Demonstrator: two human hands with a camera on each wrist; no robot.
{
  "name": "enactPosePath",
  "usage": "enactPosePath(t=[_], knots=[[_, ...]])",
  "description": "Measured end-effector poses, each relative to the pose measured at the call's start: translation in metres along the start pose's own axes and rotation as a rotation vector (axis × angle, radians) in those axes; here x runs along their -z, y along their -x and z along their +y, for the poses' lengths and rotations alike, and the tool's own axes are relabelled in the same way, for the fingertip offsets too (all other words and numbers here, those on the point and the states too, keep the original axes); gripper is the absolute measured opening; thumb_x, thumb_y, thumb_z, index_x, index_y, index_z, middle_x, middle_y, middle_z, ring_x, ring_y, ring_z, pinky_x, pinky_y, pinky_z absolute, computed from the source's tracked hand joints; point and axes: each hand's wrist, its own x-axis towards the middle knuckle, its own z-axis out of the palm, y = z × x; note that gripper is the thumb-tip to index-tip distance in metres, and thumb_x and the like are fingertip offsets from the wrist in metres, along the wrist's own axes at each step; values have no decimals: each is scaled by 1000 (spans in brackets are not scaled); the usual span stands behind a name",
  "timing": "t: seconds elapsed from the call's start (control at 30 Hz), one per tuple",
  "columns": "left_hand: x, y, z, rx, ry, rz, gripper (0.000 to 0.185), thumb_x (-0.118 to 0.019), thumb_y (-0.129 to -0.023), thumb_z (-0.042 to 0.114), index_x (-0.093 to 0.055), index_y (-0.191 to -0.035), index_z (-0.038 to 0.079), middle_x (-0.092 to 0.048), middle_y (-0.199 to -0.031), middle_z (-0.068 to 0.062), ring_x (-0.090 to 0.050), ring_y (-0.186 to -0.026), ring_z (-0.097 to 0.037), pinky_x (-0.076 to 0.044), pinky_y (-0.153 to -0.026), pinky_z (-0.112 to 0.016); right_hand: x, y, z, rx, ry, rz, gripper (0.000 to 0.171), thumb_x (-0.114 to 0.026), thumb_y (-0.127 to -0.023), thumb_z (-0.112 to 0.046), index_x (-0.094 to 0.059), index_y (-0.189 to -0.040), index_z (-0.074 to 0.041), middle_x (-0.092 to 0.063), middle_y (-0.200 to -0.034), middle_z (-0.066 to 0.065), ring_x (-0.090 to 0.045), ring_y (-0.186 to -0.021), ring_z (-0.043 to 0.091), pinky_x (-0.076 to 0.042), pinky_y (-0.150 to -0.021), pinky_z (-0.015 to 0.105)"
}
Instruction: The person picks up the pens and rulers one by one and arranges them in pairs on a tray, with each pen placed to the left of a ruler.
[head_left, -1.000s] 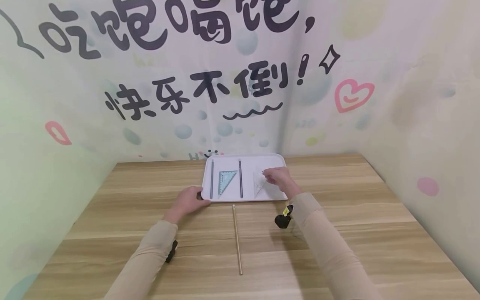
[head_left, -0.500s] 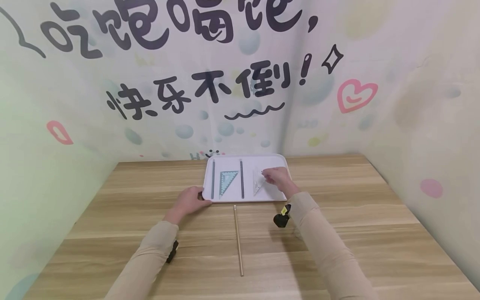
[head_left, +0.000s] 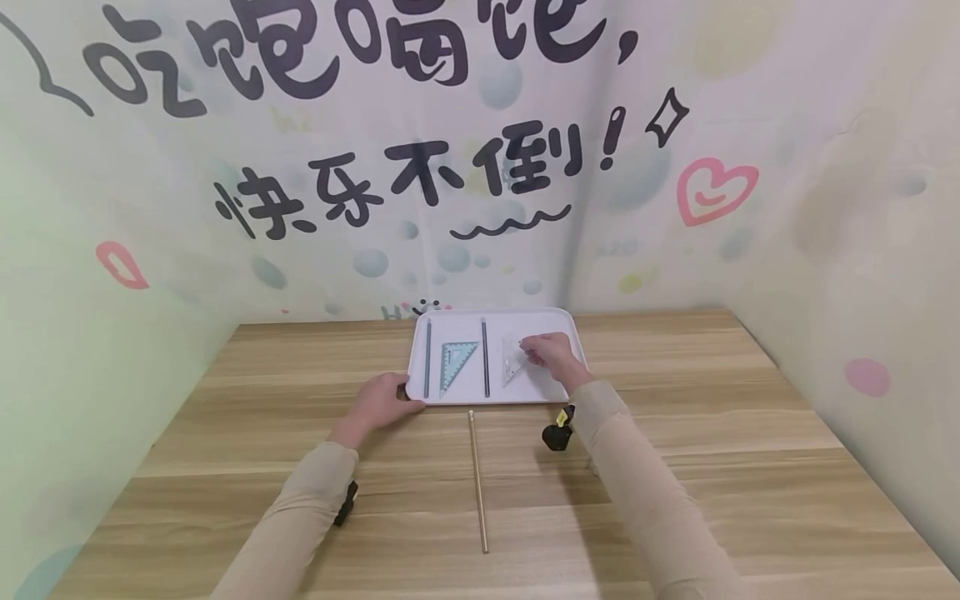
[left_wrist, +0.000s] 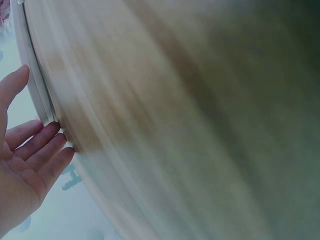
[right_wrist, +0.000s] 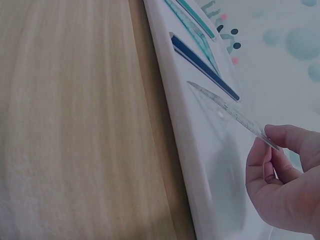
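My R hand (head_left: 551,354) pinches clear set square (head_left: 514,360), long edge ~12–6 o'clock; L hand (head_left: 382,400) fingers straightish, prob. steadying tray (head_left: 540,321) at 9 o'clock corner.

Clear triangle ruler (right_wrist: 232,111) (transparent, graduated edge) tilted up over white tray (right_wrist: 200,165).

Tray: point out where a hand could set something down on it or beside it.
On the white tray, the left part is crowded: two dark rulers flank the teal set square. The right hand pinches the clear set square in the right part. The wooden table right of the tray is bare, also left of the left hand. The gold rod lies in front.
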Motion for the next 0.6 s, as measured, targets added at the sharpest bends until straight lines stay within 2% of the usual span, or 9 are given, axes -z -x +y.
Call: enactPosePath(t=[0.4, 0.6], knots=[[2, 1, 2, 15, -6, -11, 26, -71, -77, 31, -57, -78, 9, -48, -68, -1, -41, -66, -16, -33, -60, -29, -8, -7, 0, -15, 49, 19, 29, -62, -79, -2, -61, -106, 9, -59, -77, 5, -53, -62, 8, -44, -59, 18], [2, 1, 2, 14, 0, -10, 27, -71, -77, 30, -55, -75, 9, -45, -66, -2, -40, -65, -16, -32, -59, -29, -9, -7, -1, -5, 78, 25, 28, -63, -80, -4, -61, -105, 9, -60, -78, 6, -53, -63, 9, -45, -60, 19]])
